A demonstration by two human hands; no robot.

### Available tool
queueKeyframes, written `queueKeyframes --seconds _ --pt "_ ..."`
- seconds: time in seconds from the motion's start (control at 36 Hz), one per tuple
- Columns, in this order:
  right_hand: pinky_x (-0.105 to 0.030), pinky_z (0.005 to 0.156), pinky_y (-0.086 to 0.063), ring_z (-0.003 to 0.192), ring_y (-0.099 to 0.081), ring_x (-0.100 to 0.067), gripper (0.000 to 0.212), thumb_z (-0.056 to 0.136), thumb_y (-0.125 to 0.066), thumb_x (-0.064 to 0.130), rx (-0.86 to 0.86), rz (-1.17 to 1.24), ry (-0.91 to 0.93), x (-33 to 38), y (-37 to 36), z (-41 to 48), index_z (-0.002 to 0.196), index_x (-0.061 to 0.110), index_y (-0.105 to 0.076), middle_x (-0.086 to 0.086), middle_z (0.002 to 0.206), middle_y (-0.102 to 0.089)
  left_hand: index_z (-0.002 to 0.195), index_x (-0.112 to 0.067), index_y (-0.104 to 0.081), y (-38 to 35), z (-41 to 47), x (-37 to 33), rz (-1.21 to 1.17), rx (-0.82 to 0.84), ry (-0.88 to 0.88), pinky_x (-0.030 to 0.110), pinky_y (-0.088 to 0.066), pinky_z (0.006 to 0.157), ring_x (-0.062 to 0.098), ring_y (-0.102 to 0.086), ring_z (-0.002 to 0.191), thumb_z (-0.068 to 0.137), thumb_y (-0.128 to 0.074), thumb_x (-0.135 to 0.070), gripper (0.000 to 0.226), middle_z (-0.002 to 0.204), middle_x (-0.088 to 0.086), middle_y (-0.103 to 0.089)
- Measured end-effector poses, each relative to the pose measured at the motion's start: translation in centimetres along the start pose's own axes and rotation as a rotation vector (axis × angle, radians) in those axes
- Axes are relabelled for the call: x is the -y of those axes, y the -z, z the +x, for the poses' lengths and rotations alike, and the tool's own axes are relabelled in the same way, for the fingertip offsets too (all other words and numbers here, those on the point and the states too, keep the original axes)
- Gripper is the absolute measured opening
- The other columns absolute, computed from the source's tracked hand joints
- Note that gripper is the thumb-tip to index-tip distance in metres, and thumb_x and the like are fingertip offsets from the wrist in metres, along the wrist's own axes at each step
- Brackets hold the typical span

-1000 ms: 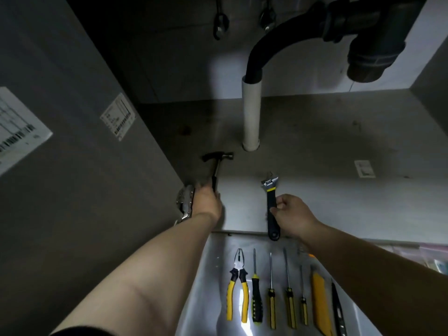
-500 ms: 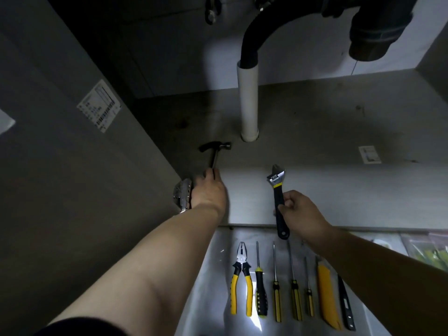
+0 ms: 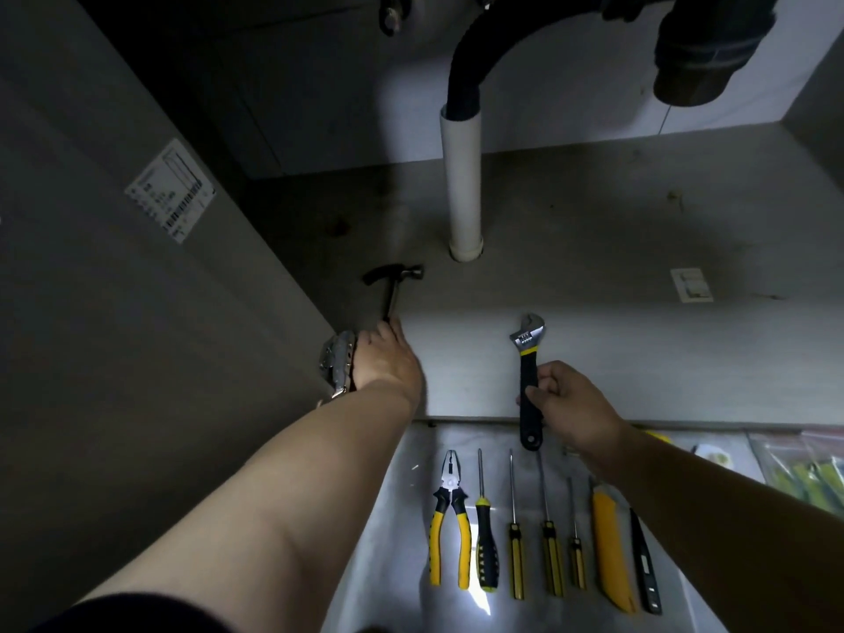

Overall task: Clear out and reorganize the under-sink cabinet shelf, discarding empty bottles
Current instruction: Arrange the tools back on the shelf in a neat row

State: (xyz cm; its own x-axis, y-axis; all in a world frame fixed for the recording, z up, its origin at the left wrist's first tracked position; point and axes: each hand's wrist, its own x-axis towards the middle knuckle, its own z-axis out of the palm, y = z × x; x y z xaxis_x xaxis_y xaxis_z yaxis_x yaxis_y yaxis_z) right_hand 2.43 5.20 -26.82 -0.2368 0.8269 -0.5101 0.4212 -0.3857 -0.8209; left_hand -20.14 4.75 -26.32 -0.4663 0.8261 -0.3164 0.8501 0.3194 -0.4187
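My left hand (image 3: 384,364) reaches into the dim cabinet at its front left and is closed around the handle of a claw hammer (image 3: 395,281), whose dark head lies further back on the cabinet floor (image 3: 593,249). My right hand (image 3: 566,399) grips the black handle of an adjustable wrench (image 3: 528,358) with a yellow band, its jaw pointing toward the back. The wrench sits over the front part of the cabinet floor. No bottles are visible.
A white drain pipe (image 3: 462,185) with a black hose rises from the floor centre. A metal hinge (image 3: 337,365) sits by my left hand. In front lie pliers (image 3: 450,518), several screwdrivers (image 3: 516,532), a yellow utility knife (image 3: 612,555) and a plastic bag (image 3: 808,468).
The view has shifted slightly, so the cabinet interior sits lower in frame. Both hands keep their grips; the wrench has moved a little to the right and forward.
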Motion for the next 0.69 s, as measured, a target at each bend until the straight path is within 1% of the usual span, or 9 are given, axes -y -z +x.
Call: queueKeyframes --seconds 0.06,0.11,0.19,0.28,0.33,0.44,0.58,0.64,0.69 --pt "-0.043 0.091 -0.055 0.098 -0.069 -0.025 0.008 0.1 -0.055 0.009 0.001 -0.012 0.008 -0.2 0.0 0.0 0.105 0.014 -0.058 -0.014 0.099 -0.07 0.159 0.004 0.004 0.1 0.3 0.1 0.115 0.008 -0.021 0.038 -0.028 0.109 0.03 -0.037 0.138 0.103 -0.024 -0.016 0.066 0.153 0.018 -0.035" --pt "-0.037 0.083 -0.055 0.096 -0.07 -0.023 0.008 0.1 -0.055 0.01 0.009 -0.022 0.01 -0.2 0.0 0.1 0.105 0.016 -0.059 -0.012 0.098 -0.07 0.158 0.006 0.006 0.1 0.5 0.3 0.159 0.028 -0.025 0.04 -0.026 0.111 0.032 -0.036 0.138 0.102 -0.026 -0.017 0.068 0.154 0.02 -0.033" --pt "-0.03 0.071 -0.05 0.094 -0.07 -0.021 0.008 0.1 -0.056 0.01 0.004 -0.032 0.019 -0.3 0.0 0.2 0.105 0.016 -0.059 -0.01 0.095 -0.069 0.159 0.003 0.004 0.2 0.6 0.5 0.145 0.038 -0.009 0.042 -0.024 0.114 0.034 -0.034 0.138 0.103 -0.026 -0.015 0.066 0.155 0.02 -0.03" --pt "-0.028 0.069 -0.048 0.093 -0.07 -0.021 0.008 0.1 -0.056 0.01 0.0 -0.033 0.022 -0.4 -0.1 0.3 0.105 0.015 -0.059 -0.009 0.096 -0.069 0.159 0.001 0.003 0.1 0.7 0.6 0.114 0.026 0.0 0.042 -0.023 0.115 0.033 -0.031 0.138 0.102 -0.026 -0.014 0.066 0.156 0.02 -0.03" --pt "-0.031 0.073 -0.051 0.095 -0.069 -0.023 0.008 0.1 -0.055 0.01 -0.001 -0.039 0.029 -0.4 -0.1 0.4 0.106 0.015 -0.059 -0.012 0.098 -0.068 0.16 -0.001 0.003 0.1 0.7 0.6 0.089 0.036 0.006 0.043 -0.022 0.118 0.035 -0.032 0.139 0.103 -0.026 -0.014 0.066 0.155 0.021 -0.03" --pt "-0.043 0.09 -0.055 0.098 -0.069 -0.027 0.009 0.1 -0.055 0.009 -0.004 -0.028 0.04 -0.5 -0.2 0.4 0.106 0.014 -0.059 -0.013 0.098 -0.067 0.16 -0.002 0.005 0.2 0.6 0.8 0.036 0.041 0.023 0.044 -0.02 0.12 0.037 -0.034 0.138 0.104 -0.027 -0.014 0.066 0.154 0.021 -0.029" --pt "-0.052 0.096 -0.053 0.1 -0.069 -0.028 0.01 0.1 -0.055 0.009 0.005 0.009 0.032 -0.6 -0.3 0.4 0.108 0.013 -0.059 -0.01 0.094 -0.064 0.159 0.0 0.008 0.1 0.4 0.6 0.087 -0.014 0.01 0.04 -0.026 0.115 0.034 -0.036 0.133 0.105 -0.027 -0.017 0.066 0.151 0.022 -0.032" --pt "-0.053 0.097 -0.053 0.101 -0.068 -0.029 0.011 0.1 -0.055 0.008 -0.005 0.015 0.027 -0.5 -0.3 0.5 0.11 0.012 -0.059 -0.012 0.095 -0.064 0.16 -0.002 0.005 0.0 0.2 0.5 0.049 -0.04 0.014 0.038 -0.026 0.114 0.034 -0.035 0.133 0.104 -0.028 -0.014 0.066 0.151 0.022 -0.031" --pt "-0.054 0.098 -0.052 0.102 -0.068 -0.031 0.012 0.1 -0.055 0.007 -0.006 0.029 0.024 -0.3 -0.4 0.4 0.111 0.009 -0.059 -0.009 0.09 -0.062 0.16 -0.003 -0.007 -0.2 -0.4 0.3 -0.072 -0.098 0.035 0.04 -0.027 0.112 0.034 -0.035 0.132 0.102 -0.03 -0.012 0.064 0.147 0.021 -0.033"
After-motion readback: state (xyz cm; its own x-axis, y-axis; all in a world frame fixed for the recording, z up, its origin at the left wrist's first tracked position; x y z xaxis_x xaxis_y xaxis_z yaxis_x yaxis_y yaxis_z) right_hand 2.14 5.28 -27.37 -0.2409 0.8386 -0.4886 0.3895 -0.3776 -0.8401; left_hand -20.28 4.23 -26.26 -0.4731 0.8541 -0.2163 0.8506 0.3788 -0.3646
